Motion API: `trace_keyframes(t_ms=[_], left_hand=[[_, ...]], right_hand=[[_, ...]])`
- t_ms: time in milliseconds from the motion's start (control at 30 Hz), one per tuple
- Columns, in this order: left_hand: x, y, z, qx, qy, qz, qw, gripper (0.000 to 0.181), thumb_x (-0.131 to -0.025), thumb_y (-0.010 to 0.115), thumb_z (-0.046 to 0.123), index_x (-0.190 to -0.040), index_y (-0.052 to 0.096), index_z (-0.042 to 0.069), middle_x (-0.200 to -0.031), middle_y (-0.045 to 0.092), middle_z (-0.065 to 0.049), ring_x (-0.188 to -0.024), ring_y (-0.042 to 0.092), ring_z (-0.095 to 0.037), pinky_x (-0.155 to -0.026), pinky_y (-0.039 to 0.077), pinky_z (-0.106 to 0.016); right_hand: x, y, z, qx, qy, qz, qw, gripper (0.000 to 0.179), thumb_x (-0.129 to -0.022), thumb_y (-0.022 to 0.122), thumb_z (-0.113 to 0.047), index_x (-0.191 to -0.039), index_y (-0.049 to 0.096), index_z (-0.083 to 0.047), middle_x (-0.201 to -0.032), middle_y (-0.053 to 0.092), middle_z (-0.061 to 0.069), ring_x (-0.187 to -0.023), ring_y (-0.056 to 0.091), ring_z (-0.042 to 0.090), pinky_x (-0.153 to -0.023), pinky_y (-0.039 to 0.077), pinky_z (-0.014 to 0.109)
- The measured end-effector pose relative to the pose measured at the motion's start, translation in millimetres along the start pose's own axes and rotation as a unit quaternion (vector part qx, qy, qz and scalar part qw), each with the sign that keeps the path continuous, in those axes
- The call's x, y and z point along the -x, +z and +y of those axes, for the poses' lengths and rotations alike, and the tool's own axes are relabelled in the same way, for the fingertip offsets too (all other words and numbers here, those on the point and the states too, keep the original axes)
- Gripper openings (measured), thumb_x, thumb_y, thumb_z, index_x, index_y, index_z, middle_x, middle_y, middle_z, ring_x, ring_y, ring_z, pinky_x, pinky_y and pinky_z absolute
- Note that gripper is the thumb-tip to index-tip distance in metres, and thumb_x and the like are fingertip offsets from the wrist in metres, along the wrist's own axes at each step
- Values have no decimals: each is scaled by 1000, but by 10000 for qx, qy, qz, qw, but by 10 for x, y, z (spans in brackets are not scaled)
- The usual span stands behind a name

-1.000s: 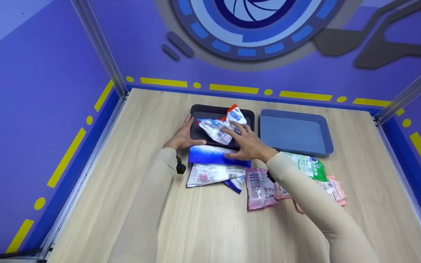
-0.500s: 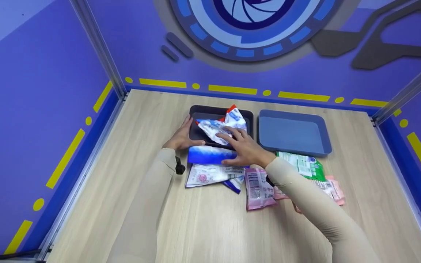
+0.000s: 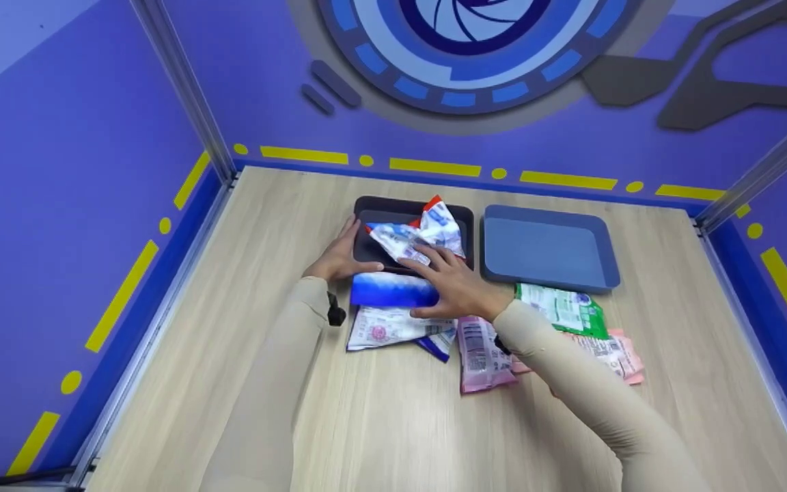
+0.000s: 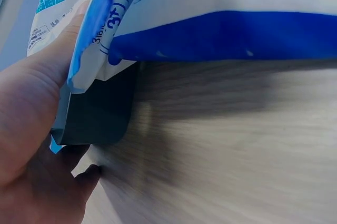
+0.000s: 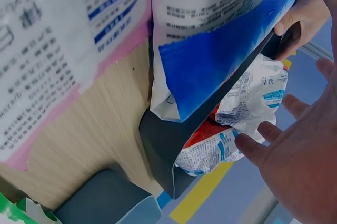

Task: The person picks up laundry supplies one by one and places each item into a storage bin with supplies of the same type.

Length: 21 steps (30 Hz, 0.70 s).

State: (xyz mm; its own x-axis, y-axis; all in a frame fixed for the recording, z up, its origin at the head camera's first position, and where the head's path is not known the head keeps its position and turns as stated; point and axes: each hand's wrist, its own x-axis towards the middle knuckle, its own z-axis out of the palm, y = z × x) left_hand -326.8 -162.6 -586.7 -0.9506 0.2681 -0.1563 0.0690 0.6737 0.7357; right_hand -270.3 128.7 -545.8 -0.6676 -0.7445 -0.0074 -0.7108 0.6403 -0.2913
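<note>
A dark tray holds crumpled white packets with red corners, also visible in the right wrist view. My left hand holds the tray's front left corner, thumb over the front rim and fingers along the outer left wall. In the left wrist view the tray's dark wall lies between thumb and fingers. My right hand, fingers spread, reaches over the front right rim, fingertips at the near edge of the packets. Under its palm, a blue-and-white packet lies against the tray's front.
A grey-blue tray stands to the right of the dark one. Nearer me lie a white packet, a pink packet, a green-and-white packet and a pale pink one. Purple wall panels border the table.
My right hand has drawn back toward me, its fingertips sliding from the middle of the white packets to their near edge. My left hand stays at the tray's corner.
</note>
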Motion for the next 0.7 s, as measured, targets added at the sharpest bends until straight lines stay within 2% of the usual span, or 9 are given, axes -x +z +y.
trace_keyframes(t_ms=[367,700], left_hand=[[0,0,-8,10,-72,-42,10000,122,-82,86,45,-165,7,6,-173,-6,-5,-158,3,-27,-128,14,-42],[-14,8,-16,-182,35,-16,9998,120,-82,86,44,-165,8,3,-173,-4,-9,-158,5,-29,-128,16,-43]], right_hand=[[25,43,-80,211,-81,-189,9996,101,-84,68,-72,-165,20,-35,-171,16,13,-152,18,48,-113,28,75],[44,89,-145,76,-153,-306,9994,104,-82,71,-72,-165,19,-36,-171,16,13,-153,14,49,-114,23,77]])
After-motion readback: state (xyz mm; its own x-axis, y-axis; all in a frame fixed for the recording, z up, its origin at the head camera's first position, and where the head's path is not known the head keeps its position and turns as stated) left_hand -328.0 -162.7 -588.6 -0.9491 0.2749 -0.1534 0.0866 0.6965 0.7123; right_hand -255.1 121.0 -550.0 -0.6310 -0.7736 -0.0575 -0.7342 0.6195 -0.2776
